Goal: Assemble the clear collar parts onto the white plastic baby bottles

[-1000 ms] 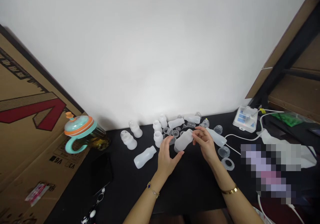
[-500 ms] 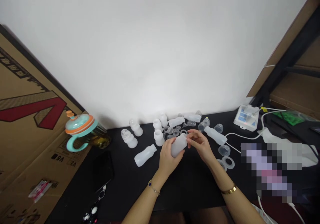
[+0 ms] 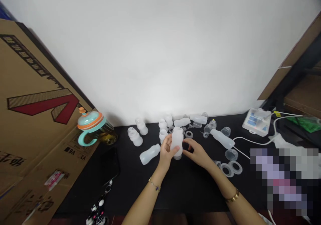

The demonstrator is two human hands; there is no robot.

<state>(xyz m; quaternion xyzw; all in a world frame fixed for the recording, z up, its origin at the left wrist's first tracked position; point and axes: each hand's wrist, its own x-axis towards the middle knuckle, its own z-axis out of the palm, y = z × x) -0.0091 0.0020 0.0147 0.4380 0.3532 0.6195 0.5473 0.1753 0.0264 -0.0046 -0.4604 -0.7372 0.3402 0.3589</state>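
My left hand [image 3: 166, 153] is closed around a translucent white baby bottle [image 3: 177, 138], held almost upright with its narrow mouth upward. A clear rim shows at the bottle's lower end. Just right of it, my right hand [image 3: 197, 154] has thumb and fingers apart near the bottle's lower side, holding nothing I can see. Another white bottle [image 3: 149, 154] lies on its side to the left. Behind the held bottle, a few short white bottles [image 3: 163, 134] stand close together among clear small parts, including a ring [image 3: 189, 134].
Two bottles with clear tops [image 3: 135, 136] stand farther left. A lidded jug [image 3: 94, 128] and a dark phone [image 3: 109, 166] are beside a cardboard box [image 3: 37, 94]. To the right lie a bottle [image 3: 222, 138], a clear dome cap [image 3: 231, 154], rings [image 3: 235, 167], a plastic case [image 3: 257, 122] and white cables.
The bottle in my left hand has turned from tilted to nearly upright. My right hand has moved from its mouth down to its lower side. The camera view has shifted slightly left.
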